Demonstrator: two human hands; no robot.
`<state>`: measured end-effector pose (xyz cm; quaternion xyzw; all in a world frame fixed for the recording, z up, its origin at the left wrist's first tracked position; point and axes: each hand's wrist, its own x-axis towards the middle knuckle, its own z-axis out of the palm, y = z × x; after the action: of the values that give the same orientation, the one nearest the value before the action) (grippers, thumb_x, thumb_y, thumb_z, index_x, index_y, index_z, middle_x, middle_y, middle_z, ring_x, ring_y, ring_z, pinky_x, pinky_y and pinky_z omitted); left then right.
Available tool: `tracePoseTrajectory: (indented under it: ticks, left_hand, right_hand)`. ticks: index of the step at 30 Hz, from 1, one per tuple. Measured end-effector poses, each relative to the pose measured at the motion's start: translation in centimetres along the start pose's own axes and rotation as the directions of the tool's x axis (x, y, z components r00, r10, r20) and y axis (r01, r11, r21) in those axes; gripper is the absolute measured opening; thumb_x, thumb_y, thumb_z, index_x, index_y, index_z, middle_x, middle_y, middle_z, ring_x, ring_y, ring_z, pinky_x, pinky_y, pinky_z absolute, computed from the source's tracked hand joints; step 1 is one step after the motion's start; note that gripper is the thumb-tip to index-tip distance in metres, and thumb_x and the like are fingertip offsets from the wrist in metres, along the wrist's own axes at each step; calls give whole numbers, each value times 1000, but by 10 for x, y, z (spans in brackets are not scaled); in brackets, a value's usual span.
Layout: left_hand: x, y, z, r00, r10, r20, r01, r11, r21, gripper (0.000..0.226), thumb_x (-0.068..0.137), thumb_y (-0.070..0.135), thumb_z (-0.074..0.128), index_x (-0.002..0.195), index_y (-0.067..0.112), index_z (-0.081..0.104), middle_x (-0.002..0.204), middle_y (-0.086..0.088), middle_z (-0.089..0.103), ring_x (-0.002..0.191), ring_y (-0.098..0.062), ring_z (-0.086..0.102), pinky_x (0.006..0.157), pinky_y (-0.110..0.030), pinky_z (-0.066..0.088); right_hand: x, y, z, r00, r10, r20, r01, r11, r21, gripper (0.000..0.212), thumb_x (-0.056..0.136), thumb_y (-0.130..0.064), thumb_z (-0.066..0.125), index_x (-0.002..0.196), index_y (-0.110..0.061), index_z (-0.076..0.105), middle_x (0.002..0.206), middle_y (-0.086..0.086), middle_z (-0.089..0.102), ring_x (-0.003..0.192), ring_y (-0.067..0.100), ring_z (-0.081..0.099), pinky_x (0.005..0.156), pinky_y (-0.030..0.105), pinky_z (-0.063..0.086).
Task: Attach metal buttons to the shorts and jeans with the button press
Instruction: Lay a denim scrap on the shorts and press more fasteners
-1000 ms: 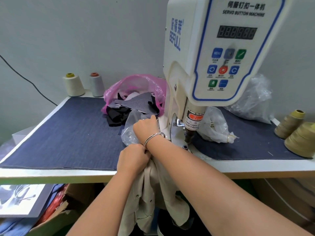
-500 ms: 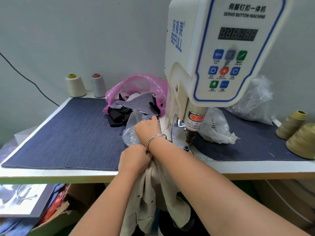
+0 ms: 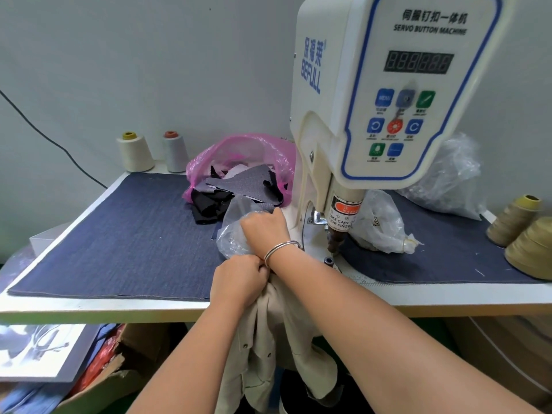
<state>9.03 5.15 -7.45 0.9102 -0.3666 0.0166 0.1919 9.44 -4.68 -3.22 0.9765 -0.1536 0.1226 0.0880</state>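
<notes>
While left hand point(image 3: 239, 279) clutches shorts point(image 3: 277, 339), right hand point(image 3: 264, 230) digs bag point(image 3: 236, 231)

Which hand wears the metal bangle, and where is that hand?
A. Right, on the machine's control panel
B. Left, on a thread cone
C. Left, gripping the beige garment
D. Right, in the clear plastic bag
D: the bangle circles the right hand, which reaches into the clear plastic bag.
</notes>
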Motion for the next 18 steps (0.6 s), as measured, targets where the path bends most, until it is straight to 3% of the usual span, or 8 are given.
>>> tracePoseTrajectory:
  ticks: [4, 7, 11, 15, 18]
  left_hand:
    - [-1, 0, -2, 1000, -5, -18, 4, 998, -63, 22, 89, 29, 47, 84, 22, 67, 86, -4, 69, 75, -24, 56, 58, -31, 32]
    - [-2, 1, -3, 999, -36, -36, 33, 995, -94, 22, 90, 31, 48, 83, 22, 66, 85, -3, 68, 68, -20, 46, 57, -32, 30]
    - [-1, 1, -4, 998, -53, -41, 48, 993, -109, 21, 90, 31, 47, 80, 20, 62, 84, -5, 68, 68, -23, 48, 57, -33, 31]
    - [-2, 1, -4, 998, -38, -53, 31, 993, -116, 23, 92, 33, 46, 80, 20, 61, 86, -7, 68, 81, -32, 60, 60, -34, 34]
    - [-4, 2, -4, 998, -39, -48, 33, 992, -123, 23, 92, 32, 46, 82, 18, 61, 84, -7, 68, 77, -31, 59, 59, -34, 34]
  right_hand:
    - [-6, 7, 3, 991, 134, -20, -129, 977, 171, 23, 93, -17, 43, 103, -18, 63, 105, 0, 66, 97, 23, 62, 81, 36, 34]
    - [-10, 6, -2, 969, 247, 16, -239, 914, 329, 26, 92, -25, 43, 100, -19, 67, 106, 1, 65, 98, 26, 60, 82, 37, 35]
    - [-18, 8, -8, 955, 291, 55, -283, 846, 451, 25, 91, -25, 47, 99, -17, 69, 112, 2, 57, 100, 26, 56, 87, 38, 42]
    - [-24, 11, -11, 956, 282, 84, -287, 832, 475, 22, 91, -25, 50, 98, -18, 70, 114, 1, 53, 102, 23, 56, 88, 39, 40]
    - [-23, 8, -11, 950, 302, 84, -304, 825, 476, 24, 91, -25, 48, 101, -20, 69, 113, 1, 57, 105, 23, 55, 88, 39, 34]
